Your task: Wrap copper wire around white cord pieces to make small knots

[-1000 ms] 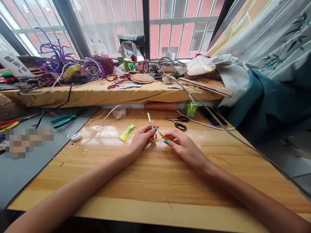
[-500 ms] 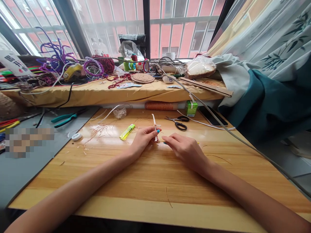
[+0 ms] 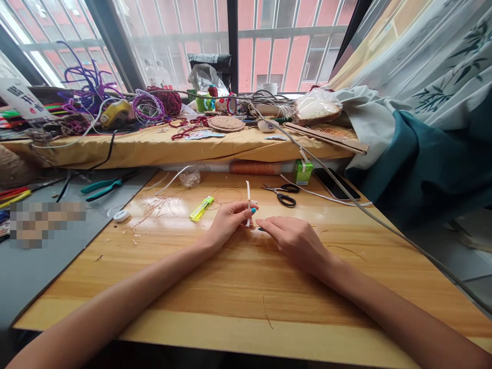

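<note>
My left hand [image 3: 229, 221] pinches a narrow white strip [image 3: 248, 190] between thumb and fingers; the strip stands nearly upright, its ends showing above and below the fingertips. Fine brown thread is gathered at the strip's middle, beside the thumb. Just to the right, my right hand [image 3: 294, 237] is closed, palm down, around a thin yellowish rod [image 3: 313, 226]. One end of the rod sticks out past the knuckles, and the other points at the strip's lower end. Whether it touches the strip I cannot tell. Most of the rod is hidden by the fingers.
Black-handled scissors [image 3: 286, 195] lie beyond my right hand, near a green carton [image 3: 303, 171] and a phone [image 3: 338, 184]. A yellow-green lighter [image 3: 201, 208] and loose brown threads [image 3: 157, 204] lie to the left. A grey cable [image 3: 346, 192] crosses the right side. Teal-handled pliers [image 3: 103, 189] are farther left.
My left hand and the white strip have shifted slightly to the right, and the strip stands a little straighter. My right hand has barely moved and keeps its grip.
</note>
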`<state>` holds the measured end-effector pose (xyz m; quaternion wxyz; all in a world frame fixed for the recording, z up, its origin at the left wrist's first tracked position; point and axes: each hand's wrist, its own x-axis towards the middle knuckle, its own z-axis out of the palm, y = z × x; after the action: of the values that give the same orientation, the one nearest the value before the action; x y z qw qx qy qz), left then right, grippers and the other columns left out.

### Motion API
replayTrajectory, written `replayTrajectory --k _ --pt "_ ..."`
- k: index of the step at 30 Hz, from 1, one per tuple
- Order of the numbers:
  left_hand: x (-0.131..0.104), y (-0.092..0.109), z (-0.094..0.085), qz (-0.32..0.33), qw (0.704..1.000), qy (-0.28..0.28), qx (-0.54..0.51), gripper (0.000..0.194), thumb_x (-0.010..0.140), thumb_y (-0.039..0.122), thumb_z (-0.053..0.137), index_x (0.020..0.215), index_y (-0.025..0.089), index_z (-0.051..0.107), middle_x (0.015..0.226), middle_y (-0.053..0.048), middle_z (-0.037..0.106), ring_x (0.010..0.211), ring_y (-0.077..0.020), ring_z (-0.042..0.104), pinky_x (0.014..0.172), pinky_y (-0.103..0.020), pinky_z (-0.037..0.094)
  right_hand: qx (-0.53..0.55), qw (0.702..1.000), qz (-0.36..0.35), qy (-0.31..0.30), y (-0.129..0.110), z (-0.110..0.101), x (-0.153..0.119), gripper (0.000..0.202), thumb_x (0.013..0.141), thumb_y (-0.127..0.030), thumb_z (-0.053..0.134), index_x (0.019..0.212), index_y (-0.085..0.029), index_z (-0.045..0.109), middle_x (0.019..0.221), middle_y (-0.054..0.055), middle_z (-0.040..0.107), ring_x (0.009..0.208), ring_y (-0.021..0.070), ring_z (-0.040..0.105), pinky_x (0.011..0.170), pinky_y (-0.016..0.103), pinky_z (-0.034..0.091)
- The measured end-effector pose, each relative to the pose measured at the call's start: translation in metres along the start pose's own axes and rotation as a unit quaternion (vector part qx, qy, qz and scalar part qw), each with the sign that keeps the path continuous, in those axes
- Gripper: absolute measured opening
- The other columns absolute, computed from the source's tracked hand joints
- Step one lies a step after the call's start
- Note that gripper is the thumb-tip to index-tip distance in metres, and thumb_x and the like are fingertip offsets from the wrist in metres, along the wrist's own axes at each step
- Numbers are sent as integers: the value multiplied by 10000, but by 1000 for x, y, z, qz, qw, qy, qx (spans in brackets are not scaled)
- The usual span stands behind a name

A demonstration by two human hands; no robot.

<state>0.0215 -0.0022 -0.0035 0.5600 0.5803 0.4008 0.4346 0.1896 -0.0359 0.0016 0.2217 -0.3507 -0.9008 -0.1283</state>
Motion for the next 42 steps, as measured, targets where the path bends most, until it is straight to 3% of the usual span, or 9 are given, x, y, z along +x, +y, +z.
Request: replayTrajectory --k 5,10,14,18,25,30,36,42 --pt "2 -3 0 7 1000 0 26 223 697 347 549 752 140 611 578 21 529 517 -76 445 507 -191 329 -72 997 -25 11 1 -2 1 298 847 -108 314 846 -140 611 760 67 653 676 148 562 595 251 367" --pt "4 -9 -3 18 988 82 132 279 705 407 525 607 146 506 513 28 480 480 -85 436 491 -204 319 -96 995 -22 34 3 -4 2 290 837 -86 326 814 -139 610 727 55 648 649 143 549 575 258 331" --pt "6 -13 -5 63 966 141 209 250 655 357 599 755 163 476 585 53 436 526 -78 423 508 -195 311 -116 991 -40 48 3 -6 2 295 843 -79 327 799 -135 613 694 46 642 634 130 540 571 258 310" --pt "6 -11 -5 90 954 89 272 338 698 295 566 998 165 480 577 64 372 539 -82 383 532 -196 306 -138 985 -70 71 2 -5 3 262 839 -94 366 787 -138 619 653 27 632 615 119 530 567 257 307" --pt "3 -6 -1 101 937 26 334 229 724 269 535 917 160 593 637 21 449 599 -96 425 592 -211 335 -159 975 -105 112 1 -7 4 222 825 -85 409 773 -121 622 630 18 622 595 112 513 574 253 323" --pt "2 -7 -2 90 948 30 303 154 732 261 504 797 154 595 588 22 486 570 -96 439 563 -208 330 -146 978 -108 103 1 -7 5 224 830 -95 407 771 -117 622 623 19 614 610 116 512 580 251 324" --pt "4 -9 -6 30 986 68 151 234 718 365 501 711 140 565 606 20 511 506 -72 412 483 -187 308 -122 984 -114 61 5 -2 5 221 827 -96 407 749 -111 613 608 18 588 592 123 487 580 253 305" --pt "5 -6 -8 -23 996 80 32 255 694 380 541 636 133 572 502 38 435 435 -45 332 410 -181 204 -90 991 -99 1 12 3 5 226 814 -94 399 723 -125 603 628 24 577 589 137 461 582 256 284"
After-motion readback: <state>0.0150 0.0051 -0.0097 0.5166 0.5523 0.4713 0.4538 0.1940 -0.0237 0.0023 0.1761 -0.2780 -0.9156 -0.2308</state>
